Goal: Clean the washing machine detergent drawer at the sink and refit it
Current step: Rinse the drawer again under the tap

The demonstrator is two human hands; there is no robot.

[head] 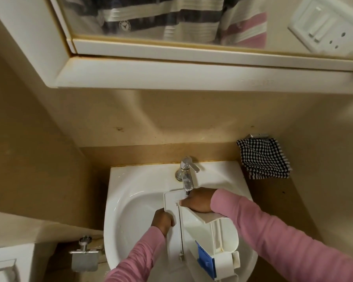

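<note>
The white detergent drawer (204,231) lies lengthwise over the white sink (135,200), its flat front panel to the left and a blue insert near its lower end. My left hand (163,220) grips the left edge of the panel. My right hand (196,200) rests on the drawer's far end, right under the chrome tap (186,176), fingers curled onto the plastic. Water seems to be running onto that end, though it is blurred.
A black-and-white checked cloth (263,159) hangs on a holder right of the sink. A mirror cabinet (171,74) juts out above. A metal toilet-paper holder (85,255) is fixed low on the left wall. A switch plate (324,25) sits top right.
</note>
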